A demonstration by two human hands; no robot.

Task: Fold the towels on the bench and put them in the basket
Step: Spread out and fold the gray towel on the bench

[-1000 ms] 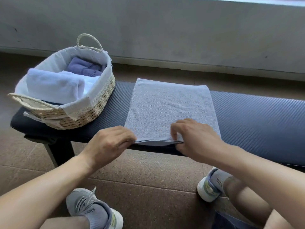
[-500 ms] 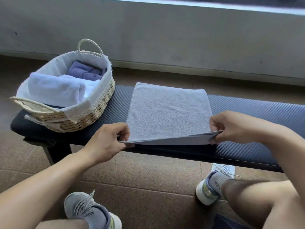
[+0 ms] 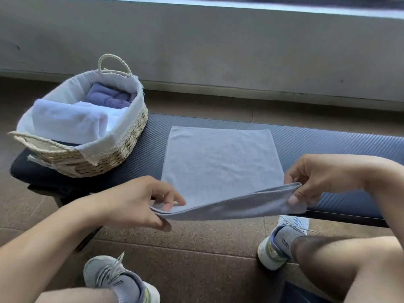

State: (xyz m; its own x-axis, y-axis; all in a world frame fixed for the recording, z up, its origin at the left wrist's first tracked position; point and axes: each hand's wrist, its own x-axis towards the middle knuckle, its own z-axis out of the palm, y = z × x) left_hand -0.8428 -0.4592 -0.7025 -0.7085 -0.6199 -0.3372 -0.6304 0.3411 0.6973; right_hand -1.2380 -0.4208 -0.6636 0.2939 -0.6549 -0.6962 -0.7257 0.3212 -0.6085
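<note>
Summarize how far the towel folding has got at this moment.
Done: a white towel and a purple towel lie folded in the basket. In hand: left hand and right hand pinch the grey towel's near corners, lifted off the bench. Left: finish folding and basket it.

left hand (image 3: 140,201) pinching, right hand (image 3: 323,178) pinching

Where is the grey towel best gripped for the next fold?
At its two near corners, from the person's side: the towel lies flat with only that edge lifted, where left hand and right hand pinch it.
</note>
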